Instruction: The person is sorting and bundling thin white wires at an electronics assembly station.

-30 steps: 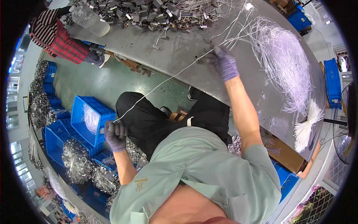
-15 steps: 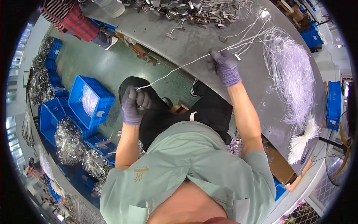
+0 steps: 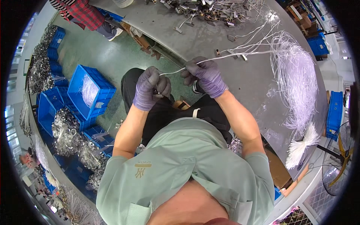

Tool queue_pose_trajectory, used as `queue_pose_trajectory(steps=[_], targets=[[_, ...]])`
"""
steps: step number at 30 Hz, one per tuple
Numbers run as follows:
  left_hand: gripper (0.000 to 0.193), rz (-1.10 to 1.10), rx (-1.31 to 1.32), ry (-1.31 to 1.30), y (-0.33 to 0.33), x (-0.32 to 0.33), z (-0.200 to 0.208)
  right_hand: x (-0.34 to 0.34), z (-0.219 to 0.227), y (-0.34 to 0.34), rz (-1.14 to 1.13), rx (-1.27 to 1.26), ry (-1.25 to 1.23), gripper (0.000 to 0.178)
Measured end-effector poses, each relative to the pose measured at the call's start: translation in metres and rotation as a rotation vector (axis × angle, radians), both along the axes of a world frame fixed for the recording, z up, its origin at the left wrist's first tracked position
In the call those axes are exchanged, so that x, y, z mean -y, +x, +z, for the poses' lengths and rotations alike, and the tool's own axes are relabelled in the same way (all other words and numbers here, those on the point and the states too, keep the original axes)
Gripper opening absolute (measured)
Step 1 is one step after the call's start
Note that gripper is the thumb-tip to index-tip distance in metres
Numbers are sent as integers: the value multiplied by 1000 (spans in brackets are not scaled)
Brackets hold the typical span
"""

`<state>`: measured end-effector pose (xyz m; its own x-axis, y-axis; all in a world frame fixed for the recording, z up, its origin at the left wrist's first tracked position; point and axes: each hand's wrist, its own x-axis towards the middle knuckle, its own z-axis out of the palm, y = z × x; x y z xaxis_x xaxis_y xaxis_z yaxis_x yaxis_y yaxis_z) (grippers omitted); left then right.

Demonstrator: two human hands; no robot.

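My left hand [image 3: 152, 89], in a grey and purple work glove, is closed on one end of a thin white wire [image 3: 173, 72]. A small metallic piece [image 3: 158, 95] shows below its curled fingers; its kind is hard to make out. My right hand [image 3: 204, 76], gloved the same way, pinches the wire a short way along, over the table's edge. From there the wire runs right across the grey table [image 3: 251, 82] toward a large bundle of pale wires [image 3: 294, 82]. Several small metal parts, such as one block [image 3: 217, 52], lie beside the wires.
A heap of small metal parts with wires [image 3: 221, 11] covers the table's far side. A white bundle of strands [image 3: 303, 148] lies at the right. Blue crates [image 3: 107, 98] and silvery piles [image 3: 67, 131] stand at left. Another person [image 3: 88, 17] is at the far left.
My hands have come closer together: the left moved right and up, the right moved left and down. The wire span between them is shorter. The metallic piece now shows at my left hand.
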<state>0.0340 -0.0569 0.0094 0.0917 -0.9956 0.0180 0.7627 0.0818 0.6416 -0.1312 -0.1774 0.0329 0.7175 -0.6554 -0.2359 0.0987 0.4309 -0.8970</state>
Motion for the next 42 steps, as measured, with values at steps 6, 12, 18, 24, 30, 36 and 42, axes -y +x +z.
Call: queue_pose_trajectory(steps=[6,12,18,24,30,36,42], targets=[[23,-78,642,309,-1,6,8,23,19,-9,111,-217,-115,28],[39,-28,895,304,-5,8,-17,35,39,-12,-75,-168,-240,24],[63,17,596,283,-17,25,1,17,29,-1,16,-340,-312,26],[68,-20,435,378,-19,50,8,11,8,-1,33,-302,-268,26],[52,97,1102,78,-18,99,-3,79,-6,-23,-157,-249,-121,28],[59,335,1877,31,33,155,-47,134,-40,-126,-448,-680,-430,35],[55,424,2162,66,78,212,-104,123,-92,-255,-708,-731,-280,38]])
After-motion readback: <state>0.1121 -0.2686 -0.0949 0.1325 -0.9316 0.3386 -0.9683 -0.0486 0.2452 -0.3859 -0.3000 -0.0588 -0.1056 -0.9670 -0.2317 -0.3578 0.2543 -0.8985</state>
